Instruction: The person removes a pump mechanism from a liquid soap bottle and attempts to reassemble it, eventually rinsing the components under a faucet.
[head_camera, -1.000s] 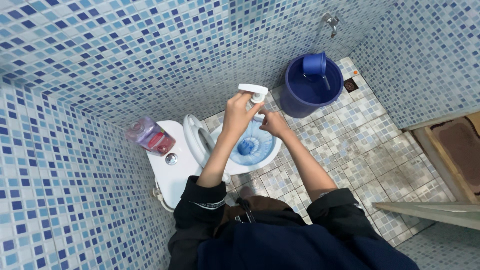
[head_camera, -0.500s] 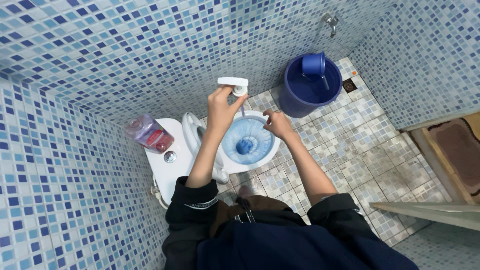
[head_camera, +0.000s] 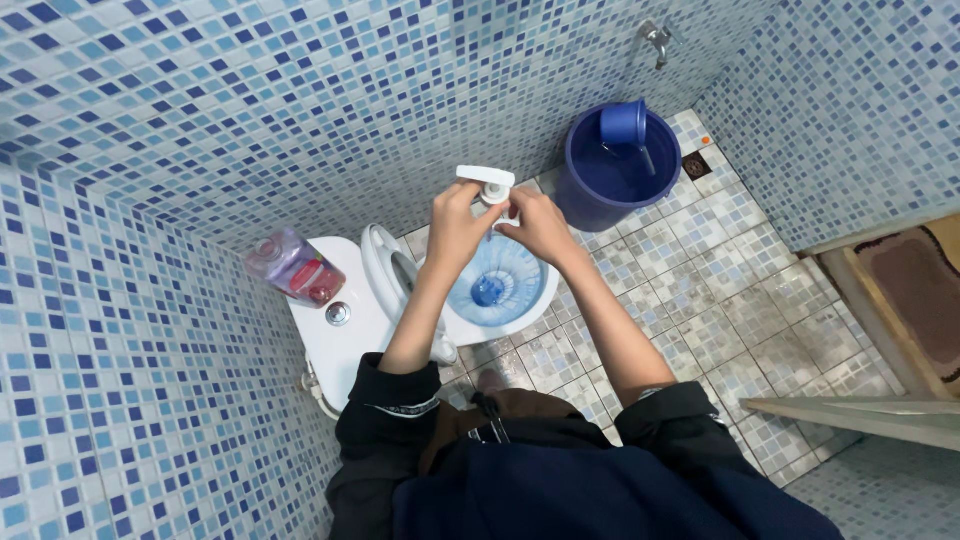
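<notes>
Single head view, looking steeply down from standing height; toilet (head_camera: 480, 290) centre, tiled walls close on three sides.

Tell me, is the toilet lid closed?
No, the toilet is open: its lid stands raised, and blue water shows in the bowl below both hands holding the white spray bottle.

Dark navy jacket, sleeves pushed up, brown garment beneath.

Clear pinkish bottle (head_camera: 293, 268), red label, lying on white toilet tank (head_camera: 335, 345), near tiled wall.
</notes>
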